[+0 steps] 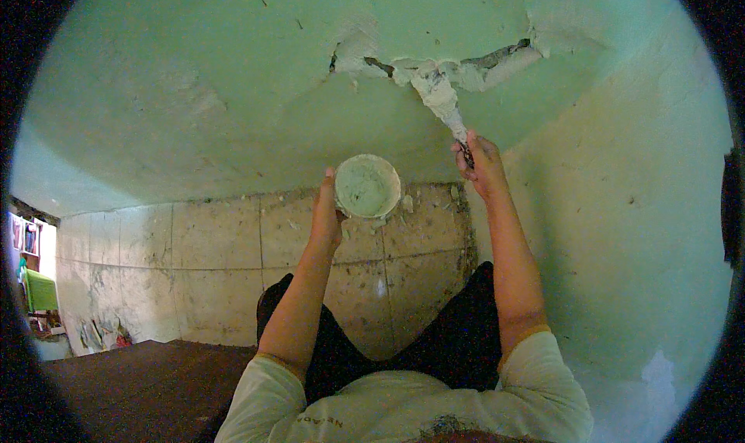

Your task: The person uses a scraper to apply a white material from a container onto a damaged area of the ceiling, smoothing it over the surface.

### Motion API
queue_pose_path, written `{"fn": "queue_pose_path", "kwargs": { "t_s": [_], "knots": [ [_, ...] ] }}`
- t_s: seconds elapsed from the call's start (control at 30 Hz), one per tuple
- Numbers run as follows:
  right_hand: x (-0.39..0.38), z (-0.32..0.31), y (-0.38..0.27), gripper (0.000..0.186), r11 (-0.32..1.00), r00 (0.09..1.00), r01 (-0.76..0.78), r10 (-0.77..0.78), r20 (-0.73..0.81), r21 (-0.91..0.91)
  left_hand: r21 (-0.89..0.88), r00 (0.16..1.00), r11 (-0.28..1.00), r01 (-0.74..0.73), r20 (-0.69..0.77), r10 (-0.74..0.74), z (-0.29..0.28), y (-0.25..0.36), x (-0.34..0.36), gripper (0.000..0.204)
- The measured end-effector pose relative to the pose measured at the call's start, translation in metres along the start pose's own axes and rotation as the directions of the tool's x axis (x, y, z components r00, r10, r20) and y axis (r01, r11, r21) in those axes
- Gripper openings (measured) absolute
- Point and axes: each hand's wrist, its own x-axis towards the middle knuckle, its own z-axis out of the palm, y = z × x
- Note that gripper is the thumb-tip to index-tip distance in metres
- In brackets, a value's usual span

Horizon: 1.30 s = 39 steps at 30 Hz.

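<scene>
So from my feed I'm looking down past the person's chest at a pale green wall (233, 70) that fills most of the view, with a band of grubby beige tiles (217, 264) underneath it. The right hand (481, 163) is closed in a grip around the dark handle of a putty knife (450, 109), fingers wrapped tight, and the blade is caked in pale filler. The knife's long axis runs on a diagonal: handle end low and to the right in the fist, blade tip pointing up and to the left, straight into the crack (458, 64). That crack runs roughly sideways across the wall, dark in spots, with fresh whitish filler smeared along it, and the blade tip is touching the wet patch right about the middle of it. The left hand (326, 214) is holding a small round tub (367, 185) by its left edge, thumb up along the rim, fingers hidden behind it so I can't see exactly how they sit. The tub's open mouth faces the camera and it's got greenish-white filler inside, with drips hanging off the lower rim. It sits just left of the knife hand, near but not touching it, and below the crack. Dark trousers and a light shirt show at the bottom, and a brown floor (140, 381) lower left.
</scene>
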Motion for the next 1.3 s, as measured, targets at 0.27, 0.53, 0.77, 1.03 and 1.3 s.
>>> {"fn": "queue_pose_path", "kwargs": {
  "t_s": [0.27, 0.53, 0.77, 1.03, 1.3],
  "knots": [
    [0.005, 0.011, -0.016, 0.044, 0.959, 0.993, -0.104, 0.116, -0.031, 0.265, 0.018, 0.999, 0.999, -0.032, -0.007, 0.032, -0.005, -0.002, -0.005, 0.066],
    [-0.012, 0.018, 0.024, 0.046, 0.963, 0.961, -0.149, 0.194, -0.195, 0.227, -0.006, 0.999, 1.0, -0.027, -0.036, 0.027, -0.006, -0.007, -0.001, 0.066],
    [-0.017, 0.005, -0.004, 0.043, 0.994, 0.989, -0.105, 0.106, -0.104, 0.015, -0.002, 1.0, 1.0, -0.009, -0.014, 0.009, 0.001, 0.001, -0.008, 0.063],
    [-0.008, 0.0, 0.026, 0.049, 0.964, 0.956, -0.093, 0.156, -0.249, 0.247, -0.009, 0.999, 0.999, -0.046, 0.008, 0.046, 0.002, -0.002, -0.003, 0.059],
    [0.001, 0.039, -0.026, 0.043, 0.987, 0.977, -0.016, 0.05, -0.205, 0.162, 0.004, 0.999, 1.0, -0.025, -0.023, 0.025, 0.006, 0.009, -0.014, 0.061]
  ]
}}
